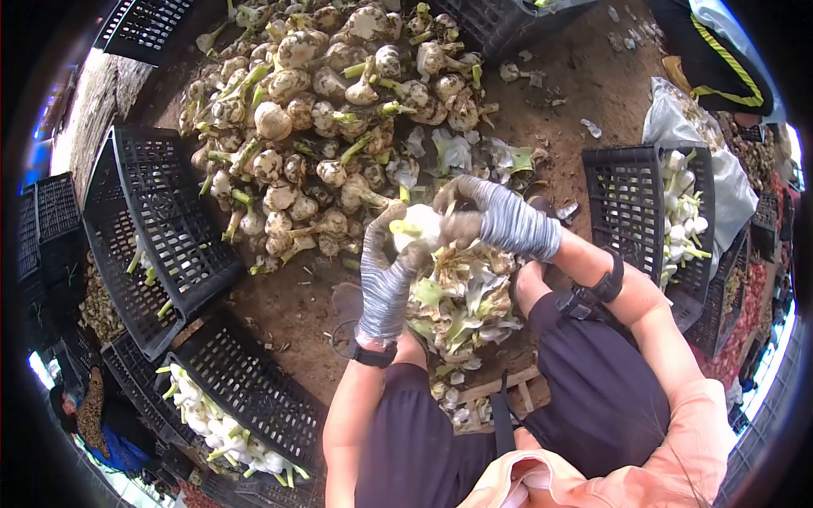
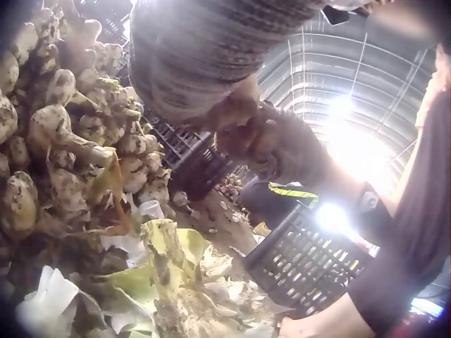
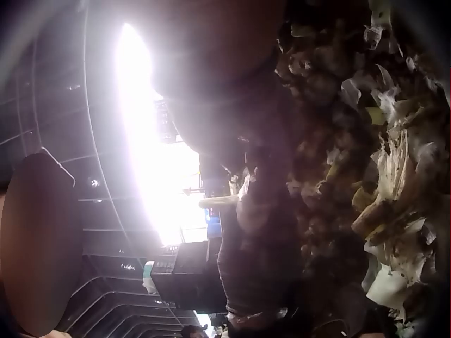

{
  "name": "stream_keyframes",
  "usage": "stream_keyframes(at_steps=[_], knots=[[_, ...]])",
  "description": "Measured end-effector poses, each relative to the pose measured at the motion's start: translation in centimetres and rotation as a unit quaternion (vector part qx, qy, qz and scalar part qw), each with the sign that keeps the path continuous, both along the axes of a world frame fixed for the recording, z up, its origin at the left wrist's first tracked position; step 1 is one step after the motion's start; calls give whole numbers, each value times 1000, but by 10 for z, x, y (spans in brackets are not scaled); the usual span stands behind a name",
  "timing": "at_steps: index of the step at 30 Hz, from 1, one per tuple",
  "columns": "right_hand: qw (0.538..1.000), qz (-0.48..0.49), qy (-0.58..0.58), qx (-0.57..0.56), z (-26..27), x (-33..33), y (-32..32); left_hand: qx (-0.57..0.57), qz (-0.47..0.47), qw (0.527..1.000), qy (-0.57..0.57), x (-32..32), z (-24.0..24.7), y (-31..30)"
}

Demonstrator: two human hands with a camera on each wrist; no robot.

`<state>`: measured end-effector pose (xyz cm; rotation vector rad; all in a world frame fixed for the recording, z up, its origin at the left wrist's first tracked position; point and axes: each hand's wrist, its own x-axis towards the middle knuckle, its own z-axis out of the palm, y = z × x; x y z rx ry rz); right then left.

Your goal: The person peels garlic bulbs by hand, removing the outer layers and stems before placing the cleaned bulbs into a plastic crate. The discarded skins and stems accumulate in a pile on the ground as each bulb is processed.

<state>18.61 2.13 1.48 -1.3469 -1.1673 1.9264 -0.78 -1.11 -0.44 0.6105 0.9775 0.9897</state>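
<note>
A white garlic bulb with a short, cut, yellow-green stem is up between both hands in the head view. My gloved left hand grips it from the near left, fingers curled round its side. Against its right side, the curled, slightly blurred fingers of my gloved right hand pinch at the bulb. Both gloves are grey striped with dirty fingertips. Below the hands lies a heap of peeled skins and leaves. In the right wrist view the bulb is mostly hidden and a pale stem sticks out.
A large pile of soiled garlic bulbs lies ahead on the earth floor. Black crates stand around: a tilted one at left, one with white garlic at near left, another at right. Someone's dark-clothed leg is at upper right.
</note>
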Motion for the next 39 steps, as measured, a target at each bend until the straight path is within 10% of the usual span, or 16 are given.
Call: stream_keyframes(at_steps=[3,13,17,21,23,25,27,29,30,31,33,36,39], knots=[[960,62,-162,219,2,-10,-7,15,12,999,42,4,0,-4],[955,49,-195,218,-25,11,5,-27,-18,979,-200,-9,-7,2],[996,19,82,-1,-11,13,5,-99,23,975,-198,-8,-9,6],[984,-11,108,141,-25,3,-2,-87,36,978,-184,-4,-9,6],[983,-31,181,2,-24,3,-6,-119,42,967,-221,-7,-8,6],[919,-88,333,-193,-22,4,-12,-150,48,953,-258,-9,-8,5],[705,-153,606,-336,-27,14,-10,-125,42,962,-238,-8,-4,5],[901,-57,391,-178,-22,29,7,-86,33,978,-189,-8,-4,6],[992,98,0,-75,-9,28,15,-66,36,983,-168,-8,-4,6],[915,166,-218,297,-41,30,4,-64,38,987,-143,-9,-6,6],[867,140,-310,366,-40,21,1,-61,41,993,-92,-11,-13,5],[979,20,-107,172,-12,-1,0,-42,29,998,-34,-8,-8,4],[990,27,-98,99,-20,-14,2,-44,19,999,0,-6,-15,0]])
